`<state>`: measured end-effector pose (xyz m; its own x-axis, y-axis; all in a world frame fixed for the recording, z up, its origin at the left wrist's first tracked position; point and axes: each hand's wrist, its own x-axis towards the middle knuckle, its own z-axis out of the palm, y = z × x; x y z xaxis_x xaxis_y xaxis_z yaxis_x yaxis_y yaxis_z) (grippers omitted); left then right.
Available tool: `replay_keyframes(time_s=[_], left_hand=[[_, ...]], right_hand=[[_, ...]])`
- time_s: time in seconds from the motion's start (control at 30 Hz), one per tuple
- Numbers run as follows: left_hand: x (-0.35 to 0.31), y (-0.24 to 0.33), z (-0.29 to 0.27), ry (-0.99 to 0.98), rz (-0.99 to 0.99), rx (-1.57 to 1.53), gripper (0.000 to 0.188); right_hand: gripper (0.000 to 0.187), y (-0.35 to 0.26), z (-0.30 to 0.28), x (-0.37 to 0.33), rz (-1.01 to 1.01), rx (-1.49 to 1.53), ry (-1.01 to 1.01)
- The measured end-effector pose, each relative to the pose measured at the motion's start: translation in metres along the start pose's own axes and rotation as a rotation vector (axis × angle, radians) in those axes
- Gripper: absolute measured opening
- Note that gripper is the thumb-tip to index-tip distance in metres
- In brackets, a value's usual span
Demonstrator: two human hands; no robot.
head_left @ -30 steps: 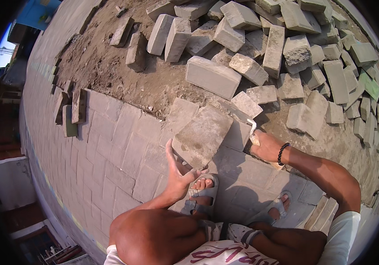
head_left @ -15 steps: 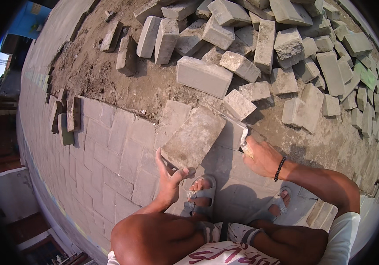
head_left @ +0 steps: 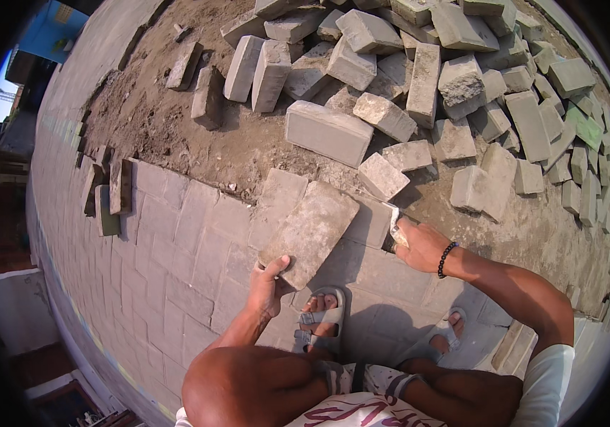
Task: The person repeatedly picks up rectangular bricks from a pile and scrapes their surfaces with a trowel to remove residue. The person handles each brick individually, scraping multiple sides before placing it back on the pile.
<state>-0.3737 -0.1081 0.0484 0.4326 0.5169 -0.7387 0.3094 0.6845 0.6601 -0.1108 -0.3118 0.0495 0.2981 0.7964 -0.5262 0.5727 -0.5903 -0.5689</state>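
Observation:
A grey concrete paving block (head_left: 312, 231) is held tilted in my left hand (head_left: 266, 292). My thumb presses on its dusty upper face at the near left corner, and the other fingers are mostly hidden beneath it. Closed around a trowel (head_left: 395, 226) is my right hand (head_left: 424, 248), just right of the block. The trowel's pale bent neck shows by my fingers; much of its blade is hidden near the block. Laid pavers (head_left: 198, 228) lie under and left of the held block, next to bare soil. My sandalled feet are below it.
A large heap of loose blocks (head_left: 533, 124) covers the far right. One long block (head_left: 328, 134) lies on the soil just beyond the paving edge. Several blocks stand at left (head_left: 120, 186). More lie near my right foot (head_left: 515, 346).
My left thumb has moved from the block's near edge onto its upper face. The block has shifted slightly nearer and left. My right hand stays closed on the trowel, almost in place.

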Motion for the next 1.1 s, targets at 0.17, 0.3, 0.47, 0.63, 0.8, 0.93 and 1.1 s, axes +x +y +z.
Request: replay_keyframes(time_s=[0.17,0.3,0.47,0.63,0.8,0.93,1.1], left_hand=[[-0.005,0.031,0.006,0.141,0.32,0.338,0.067],[-0.011,0.046,0.005,0.21,0.634,0.734,0.071],[-0.025,0.055,0.024,0.248,0.611,1.069,0.069],[-0.029,0.046,0.019,0.281,0.648,1.105,0.075],[-0.025,0.043,0.026,0.302,0.675,1.177,0.078],[-0.024,0.039,0.019,0.298,0.68,1.152,0.08],[-0.023,0.04,0.024,0.274,0.674,1.175,0.08]], right_hand=[[0.036,-0.015,-0.007,-0.028,0.009,0.191,0.037],[0.036,-0.04,-0.021,-0.042,-0.099,0.183,0.055],[0.033,-0.086,-0.03,-0.055,-0.303,0.161,-0.121],[0.03,-0.082,-0.002,-0.034,-0.354,0.057,-0.178],[0.029,-0.029,-0.029,0.029,-0.096,0.066,-0.027],[0.037,-0.075,-0.031,0.001,-0.242,0.039,-0.047],[0.031,-0.05,-0.018,0.02,-0.109,-0.029,-0.14]])
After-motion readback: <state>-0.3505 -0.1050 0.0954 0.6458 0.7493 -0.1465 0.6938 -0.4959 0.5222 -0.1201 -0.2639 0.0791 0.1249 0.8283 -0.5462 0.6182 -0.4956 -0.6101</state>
